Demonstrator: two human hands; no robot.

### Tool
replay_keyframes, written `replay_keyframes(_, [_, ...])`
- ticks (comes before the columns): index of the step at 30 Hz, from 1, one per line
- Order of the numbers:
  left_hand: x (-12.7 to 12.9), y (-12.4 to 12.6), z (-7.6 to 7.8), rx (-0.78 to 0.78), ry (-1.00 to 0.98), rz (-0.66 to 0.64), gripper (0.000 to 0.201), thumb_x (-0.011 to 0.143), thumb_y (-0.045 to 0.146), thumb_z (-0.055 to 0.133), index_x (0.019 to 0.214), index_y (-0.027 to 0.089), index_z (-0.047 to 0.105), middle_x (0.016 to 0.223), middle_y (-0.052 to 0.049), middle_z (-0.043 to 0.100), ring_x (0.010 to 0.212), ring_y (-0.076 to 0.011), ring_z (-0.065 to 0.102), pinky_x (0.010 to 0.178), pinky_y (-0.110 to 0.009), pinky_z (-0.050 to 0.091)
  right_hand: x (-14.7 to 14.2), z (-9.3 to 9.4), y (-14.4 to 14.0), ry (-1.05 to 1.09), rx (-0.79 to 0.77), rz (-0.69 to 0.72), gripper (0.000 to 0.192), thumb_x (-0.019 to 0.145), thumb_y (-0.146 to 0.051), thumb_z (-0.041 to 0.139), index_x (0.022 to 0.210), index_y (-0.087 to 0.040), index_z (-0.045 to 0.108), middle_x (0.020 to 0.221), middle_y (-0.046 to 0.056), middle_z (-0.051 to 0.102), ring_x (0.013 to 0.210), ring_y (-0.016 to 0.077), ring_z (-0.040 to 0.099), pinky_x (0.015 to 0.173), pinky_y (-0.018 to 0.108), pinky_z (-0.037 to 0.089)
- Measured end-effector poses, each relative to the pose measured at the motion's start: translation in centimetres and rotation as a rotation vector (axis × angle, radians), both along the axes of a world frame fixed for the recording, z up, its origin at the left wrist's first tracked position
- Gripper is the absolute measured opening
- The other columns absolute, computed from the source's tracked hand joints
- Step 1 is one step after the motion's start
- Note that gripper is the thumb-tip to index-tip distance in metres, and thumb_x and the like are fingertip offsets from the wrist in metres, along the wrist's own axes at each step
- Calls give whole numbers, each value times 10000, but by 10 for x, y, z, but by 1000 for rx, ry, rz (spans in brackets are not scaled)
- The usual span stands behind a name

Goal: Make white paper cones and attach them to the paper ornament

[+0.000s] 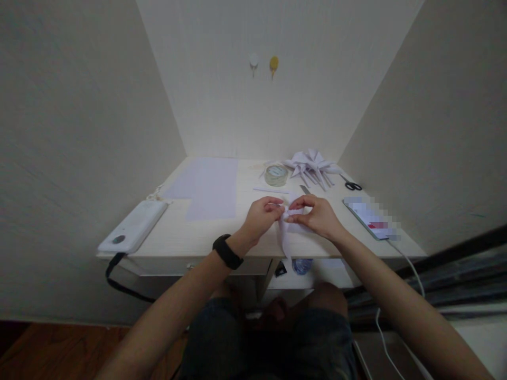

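Between my two hands, just above the front part of the desk, is a piece of folded white paper (285, 237), with a long strip hanging down past the desk edge. My left hand (263, 214), with a black band on its wrist, pinches the paper from the left. From the right, my right hand (315, 214) grips it between thumb and fingers. The fingertips hide most of the folded middle. Right behind my right hand a grey blade-like tool (304, 189) lies on the desk. A thin rolled paper stick (271, 190) rests a little farther back.
White paper sheets (214, 184) lie on the left of the desk (178, 232). A roll of clear tape (276, 175) and several folded paper flowers (312, 166) are at the back. Black-handled scissors (353, 186) and a cabled phone (370, 219) lie right, a white power bank (134, 227) left.
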State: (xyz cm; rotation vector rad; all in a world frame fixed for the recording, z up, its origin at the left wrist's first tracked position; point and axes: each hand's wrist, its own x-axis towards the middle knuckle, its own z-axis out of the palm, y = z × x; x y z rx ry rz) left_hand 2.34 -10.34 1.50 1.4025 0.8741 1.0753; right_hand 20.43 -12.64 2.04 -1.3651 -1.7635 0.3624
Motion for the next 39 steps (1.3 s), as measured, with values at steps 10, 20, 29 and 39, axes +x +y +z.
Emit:
replay_keyframes(10, [-11, 8, -7, -65, -27, 227, 442, 705, 391, 798, 1028, 136, 638, 1082, -115, 664, 962, -200, 611, 804, -285, 466, -2, -2, 10, 216, 263, -247, 331, 664, -426, 803, 931, -235, 762, 905, 61, 730, 844, 248, 672, 851, 423, 525])
replay_keyframes(20, [9, 57, 4, -187, -279, -316, 479, 522, 204, 899, 925, 98, 664, 962, -95, 712, 769, -132, 651, 730, -247, 505, -6, -14, 53, 349, 242, -255, 310, 686, -458, 787, 875, -215, 752, 918, 82, 749, 828, 244, 681, 822, 414, 546])
replay_keyframes(29, [5, 88, -11, -5, -220, -236, 484, 569, 196, 881, 1005, 100, 693, 1049, -101, 730, 905, -175, 674, 880, -317, 510, 2, -15, 81, -95, 553, -281, 134, 807, -363, 732, 710, -273, 711, 800, 46, 716, 950, 281, 604, 937, 494, 451])
replay_keyframes(39, [2, 85, -14, 128, -203, -92, 580, 585, 106, 837, 1132, 88, 645, 1248, -173, 668, 1136, -259, 651, 1041, -398, 484, 8, -24, 65, -391, 705, -317, 68, 860, -267, 664, 878, -309, 714, 866, 41, 724, 961, 285, 600, 893, 490, 443])
